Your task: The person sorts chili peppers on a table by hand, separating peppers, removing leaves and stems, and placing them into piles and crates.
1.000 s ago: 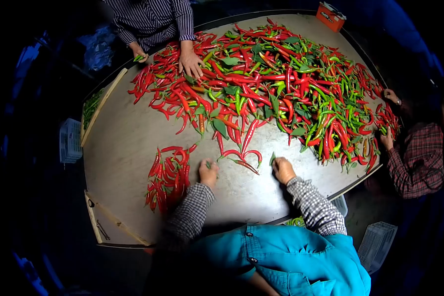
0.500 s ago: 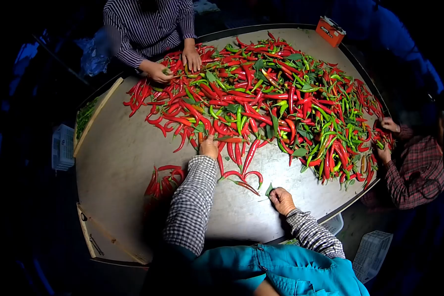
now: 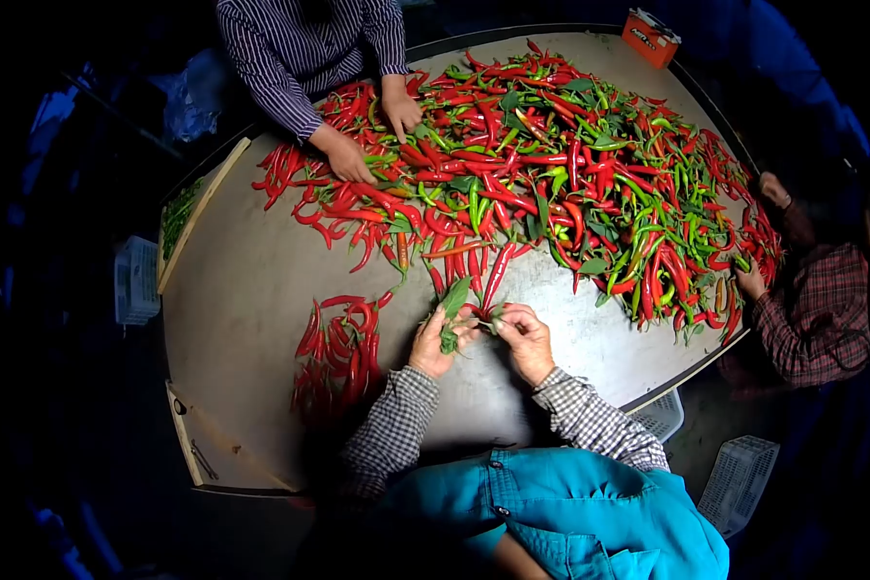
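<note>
Both of my hands are close together over the near side of the pile of red and green chili peppers (image 3: 512, 159). My left hand (image 3: 433, 348) is closed on green chili leaves (image 3: 456, 298), which stick up past the fingers. My right hand (image 3: 527, 346) pinches a small green leafy bit by its fingertips, beside a red chili; its exact shape is partly hidden. To the left of my left hand lies a smaller pile of red chilies (image 3: 343, 353) on the metal table (image 3: 232, 319).
Across the table, a person in a striped shirt (image 3: 290, 58) has both hands in the peppers. Another person in a plaid shirt (image 3: 822, 309) handles peppers at right. An orange box (image 3: 651, 39) stands at the far edge. Crates (image 3: 738, 483) and wooden strips (image 3: 203, 215) flank the table.
My left hand has drawn back from the big pile and now holds leaves. My right hand has moved up and left beside it. The striped-shirt person's hands have shifted right.
</note>
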The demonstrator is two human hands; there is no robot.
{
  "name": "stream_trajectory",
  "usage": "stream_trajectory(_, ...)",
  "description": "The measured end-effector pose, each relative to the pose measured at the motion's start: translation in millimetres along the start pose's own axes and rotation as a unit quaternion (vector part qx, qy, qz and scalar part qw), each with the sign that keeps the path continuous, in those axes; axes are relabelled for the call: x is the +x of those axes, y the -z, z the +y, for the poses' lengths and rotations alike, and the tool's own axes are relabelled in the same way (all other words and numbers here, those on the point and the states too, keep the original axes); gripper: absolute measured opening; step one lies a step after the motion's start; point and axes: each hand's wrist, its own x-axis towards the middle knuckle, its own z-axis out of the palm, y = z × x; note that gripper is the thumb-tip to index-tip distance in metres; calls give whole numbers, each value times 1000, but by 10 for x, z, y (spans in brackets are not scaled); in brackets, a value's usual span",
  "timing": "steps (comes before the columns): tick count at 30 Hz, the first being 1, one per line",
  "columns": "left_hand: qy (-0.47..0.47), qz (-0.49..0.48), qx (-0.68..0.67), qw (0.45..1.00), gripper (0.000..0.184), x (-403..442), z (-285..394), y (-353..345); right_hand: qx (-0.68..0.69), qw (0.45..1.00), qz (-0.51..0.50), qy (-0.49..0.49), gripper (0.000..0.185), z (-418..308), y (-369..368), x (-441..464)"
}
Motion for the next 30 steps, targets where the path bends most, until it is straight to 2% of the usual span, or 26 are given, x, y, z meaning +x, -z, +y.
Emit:
stream_trajectory(2,30,-12,-26,999,38,-172,45,-305,-132,985,-28,103,10,-5,-158,31)
stream_trajectory(4,46,-48,-34,997,31,-55,-133,122,-357,896,-101,242,13,-165,-244,48)
stream_trajectory(6,-9,130,26,991,19,-112,-217,154,-379,853,-252,254,23,-217,-314,72)
stream_trajectory(8,-101,238,96,961,12,-171,-244,258,-298,834,-435,161,22,-88,-327,166)
stream_trajectory(9,-74,312,124,939,8,-224,-182,322,-258,838,-457,149,18,-50,-329,323)
stream_trajectory(10,-46,383,149,911,5,-275,-112,388,-306,833,-437,148,18,-185,-337,549)
stream_trajectory(11,-48,390,172,903,6,-269,-69,427,-364,817,-368,255,18,6,-354,886)
stream_trajectory(12,-49,397,195,896,8,-257,-32,482,-382,803,-356,289,19,15,-358,990)
stream_trajectory(13,-29,375,239,895,9,-312,-70,697,-536,770,-182,297,20,-138,-374,1698)
stream_trajectory(14,-6,353,286,891,10,-415,-162,910,-565,752,-203,272,28,-41,-322,1735)
stream_trajectory(15,-24,343,289,894,11,-410,-191,950,-588,758,-155,235,34,-160,-336,1863)
stream_trajectory(16,-25,344,288,893,11,-387,-178,908,-628,747,-156,151,43,-129,-368,2093)
stream_trajectory(19,-29,365,326,872,11,-346,-209,875,-687,706,-163,46,60,-182,-434,2305)
stream_trajectory(22,-60,343,358,866,14,-344,-214,889,-710,686,-158,13,58,-44,-593,2304)
stream_trajectory(24,-60,339,357,868,16,-355,-219,894,-736,651,-173,66,48,134,-622,2166)
stream_trajectory(28,-60,330,376,864,16,-327,-197,923,-679,685,-227,138,43,317,-514,1577)
stream_trajectory(29,-52,327,390,859,16,-335,-193,925,-632,733,-229,105,41,321,-468,1425)
stream_trajectory(30,-48,328,391,859,16,-341,-188,925,-599,760,-223,116,41,300,-428,1307)
